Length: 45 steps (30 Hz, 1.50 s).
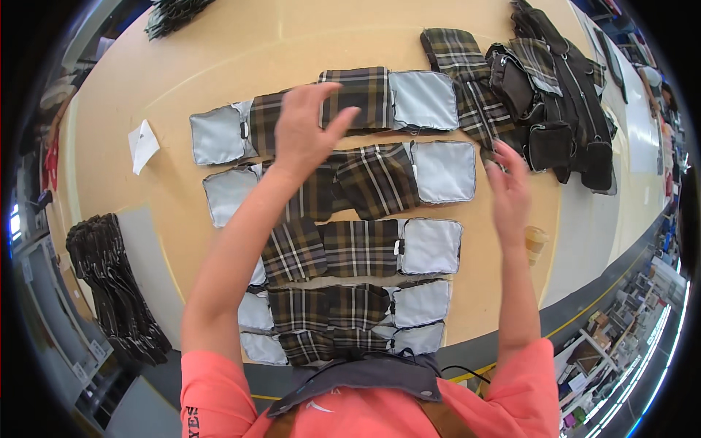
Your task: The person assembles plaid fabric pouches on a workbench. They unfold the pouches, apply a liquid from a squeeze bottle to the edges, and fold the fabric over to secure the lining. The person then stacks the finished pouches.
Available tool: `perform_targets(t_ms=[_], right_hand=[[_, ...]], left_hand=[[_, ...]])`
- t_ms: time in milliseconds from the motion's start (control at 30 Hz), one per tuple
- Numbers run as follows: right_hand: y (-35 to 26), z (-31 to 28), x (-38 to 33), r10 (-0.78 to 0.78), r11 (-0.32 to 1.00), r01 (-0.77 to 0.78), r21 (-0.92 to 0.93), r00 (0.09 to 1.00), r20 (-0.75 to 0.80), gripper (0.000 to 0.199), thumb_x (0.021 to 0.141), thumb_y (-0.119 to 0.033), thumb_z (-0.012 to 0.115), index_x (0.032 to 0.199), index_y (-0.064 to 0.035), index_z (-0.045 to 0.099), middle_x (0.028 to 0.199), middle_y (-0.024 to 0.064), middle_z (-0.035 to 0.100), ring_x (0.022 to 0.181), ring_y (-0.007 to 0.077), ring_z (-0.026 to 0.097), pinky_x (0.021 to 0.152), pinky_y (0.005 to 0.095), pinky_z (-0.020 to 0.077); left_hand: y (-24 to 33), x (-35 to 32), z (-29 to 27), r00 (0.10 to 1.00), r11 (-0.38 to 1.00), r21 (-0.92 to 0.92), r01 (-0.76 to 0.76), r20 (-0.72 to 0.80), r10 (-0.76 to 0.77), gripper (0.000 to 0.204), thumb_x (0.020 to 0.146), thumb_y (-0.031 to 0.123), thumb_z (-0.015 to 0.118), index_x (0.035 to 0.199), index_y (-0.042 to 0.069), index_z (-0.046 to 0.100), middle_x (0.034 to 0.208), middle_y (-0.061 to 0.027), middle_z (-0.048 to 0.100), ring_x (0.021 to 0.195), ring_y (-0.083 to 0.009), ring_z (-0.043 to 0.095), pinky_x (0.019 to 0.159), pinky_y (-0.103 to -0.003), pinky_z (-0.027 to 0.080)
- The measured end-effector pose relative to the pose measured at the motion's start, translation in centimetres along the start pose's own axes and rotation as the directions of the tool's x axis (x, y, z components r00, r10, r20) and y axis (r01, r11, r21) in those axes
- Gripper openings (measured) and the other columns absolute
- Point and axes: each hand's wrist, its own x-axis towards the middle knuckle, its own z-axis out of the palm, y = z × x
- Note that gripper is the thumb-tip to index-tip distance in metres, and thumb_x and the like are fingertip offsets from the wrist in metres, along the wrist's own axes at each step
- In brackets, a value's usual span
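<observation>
My left hand (307, 128) hovers over the farthest row of plaid fabric pieces, fingers and thumb apart, holding nothing. Beneath it lies a dark plaid panel (363, 102) with a pale grey lining square (425, 101) at its right end and another pale lining piece (217, 136) at its left. Several similar rows run toward me, among them a plaid piece (378, 181) with a pale lining square (444, 172). My right hand (511, 193) is raised right of the rows, slightly blurred, fingers apart and apparently without anything in them. Just beyond its fingertips hangs a plaid strip (482, 109) from a heap.
A heap of dark zippered garment pieces (566, 95) lies at the far right. Stacked dark fabric pieces (117, 292) hang over the left edge. A white paper scrap (143, 147) and a tape roll (536, 243) lie on the tan table (175, 212). Another dark bundle (174, 16) sits far left.
</observation>
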Motion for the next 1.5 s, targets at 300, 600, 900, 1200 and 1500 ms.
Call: perform_targets(t_ms=[300, 600, 900, 1200, 1500], right_hand=[[11.7, -12.5, -12.9, 0.567, 0.806, -0.586, -0.083, 0.805, -0.175, 0.073, 0.08, -0.033, 0.072, 0.137, -0.0008, 0.038, 0.131, 0.0157, 0.048, 0.124, 0.0265, 0.043, 0.104, 0.0392, 0.0347], [9.2, -14.7, -10.8, 0.546, 0.56, -0.366, 0.743, 0.838, 0.001, 0.061, 0.089, -0.034, 0.063, 0.14, -0.0103, 0.038, 0.132, 0.0123, 0.052, 0.12, 0.0166, 0.047, 0.093, 0.031, 0.043], [-0.7, -5.3, 1.4, 0.098, 0.269, -0.172, 0.948, 0.984, 0.15, 0.076, 0.085, -0.011, 0.067, 0.147, -0.0173, 0.025, 0.144, 0.0108, 0.039, 0.122, 0.0218, 0.048, 0.083, 0.0338, 0.0471], [-0.2, 4.2, 8.0, 0.201, 0.484, -0.199, 0.852, 0.973, 0.113, 0.039, 0.086, -0.028, 0.07, 0.115, -0.0051, 0.057, 0.106, 0.0064, 0.063, 0.098, 0.0194, 0.063, 0.076, 0.0364, 0.0588], [-0.2, 8.0, 8.7, -0.057, 0.711, 0.043, 0.702, 0.998, -0.003, 0.064, 0.087, -0.031, 0.07, 0.129, -0.0011, 0.033, 0.119, 0.0116, 0.049, 0.107, 0.0213, 0.056, 0.084, 0.0378, 0.0568]], left_hand=[[2.6, 1.1, 7.0, 0.877, 0.92, 0.134, -0.368, 0.379, 0.296, 0.047, 0.09, 0.044, 0.054, 0.123, 0.011, 0.053, 0.13, -0.0047, 0.051, 0.129, -0.0237, 0.04, 0.109, -0.048, 0.025], [-0.6, -1.5, 4.6, 0.84, 0.922, 0.178, -0.343, 0.498, 0.216, 0.059, 0.093, 0.043, 0.051, 0.143, 0.016, 0.036, 0.148, -0.0024, 0.034, 0.137, -0.0217, 0.032, 0.112, -0.048, 0.02], [-1.4, -2.4, 5.3, 0.906, 0.971, 0.068, -0.228, 0.38, 0.186, 0.048, 0.092, 0.029, 0.054, 0.137, 0.015, 0.044, 0.142, -0.0029, 0.043, 0.134, -0.0227, 0.036, 0.114, -0.044, 0.019], [-1.3, -2.2, 5.4, 0.92, 0.973, 0.046, -0.225, 0.338, 0.197, 0.048, 0.09, 0.025, 0.057, 0.135, 0.012, 0.046, 0.138, -0.0048, 0.047, 0.13, -0.0237, 0.04, 0.113, -0.043, 0.024], [-1.7, -2.4, 5.5, 0.941, 0.977, 0.011, -0.214, 0.269, 0.204, 0.045, 0.088, 0.023, 0.061, 0.128, 0.007, 0.049, 0.13, -0.0088, 0.05, 0.126, -0.0261, 0.045, 0.111, -0.044, 0.029]])
